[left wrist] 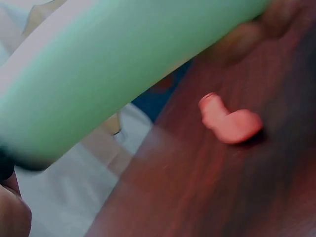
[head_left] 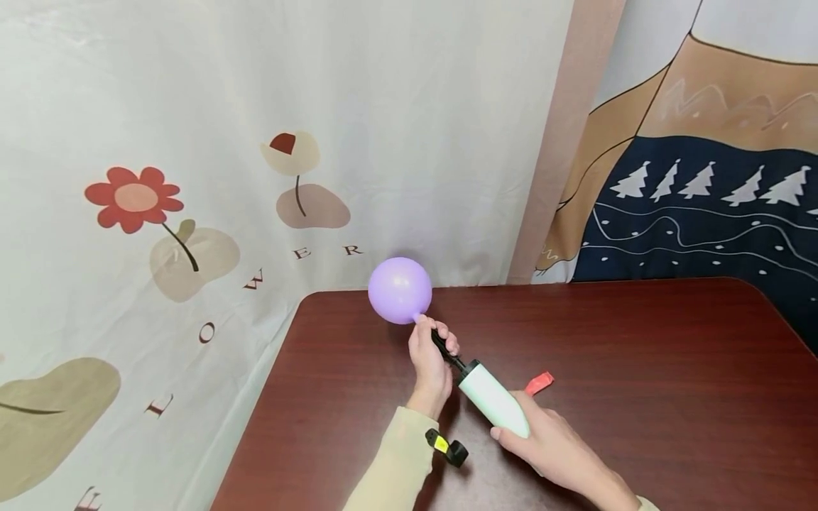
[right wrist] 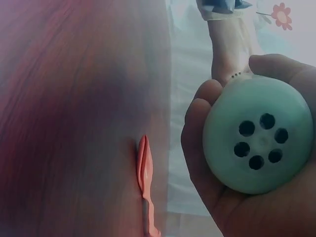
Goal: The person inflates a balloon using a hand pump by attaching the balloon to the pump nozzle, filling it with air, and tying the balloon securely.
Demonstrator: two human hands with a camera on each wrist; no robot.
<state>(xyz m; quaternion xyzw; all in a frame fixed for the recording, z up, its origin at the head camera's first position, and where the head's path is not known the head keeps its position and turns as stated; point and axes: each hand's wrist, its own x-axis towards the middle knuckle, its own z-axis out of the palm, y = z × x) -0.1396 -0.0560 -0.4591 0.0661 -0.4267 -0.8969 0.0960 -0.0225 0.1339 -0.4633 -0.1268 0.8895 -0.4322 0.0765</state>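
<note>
A purple balloon (head_left: 399, 289), partly inflated and round, sits on the nozzle end of a hand pump. My left hand (head_left: 429, 358) grips the pump's black handle and pinches the balloon's neck with the thumb. The pump's pale green barrel (head_left: 493, 399) slants down to the right, and my right hand (head_left: 551, 441) holds it around its rear part. In the right wrist view, the barrel's rounded end (right wrist: 259, 136) shows several dark holes, with fingers curled round its side. A short stretch of black rod shows between handle and barrel.
A deflated red balloon (head_left: 540, 383) lies on the brown table (head_left: 652, 369), just beyond my right hand. Behind the table hangs a pale curtain (head_left: 434, 142) with flower prints. A dark blue cloth (head_left: 716, 213) with white trees hangs at the right.
</note>
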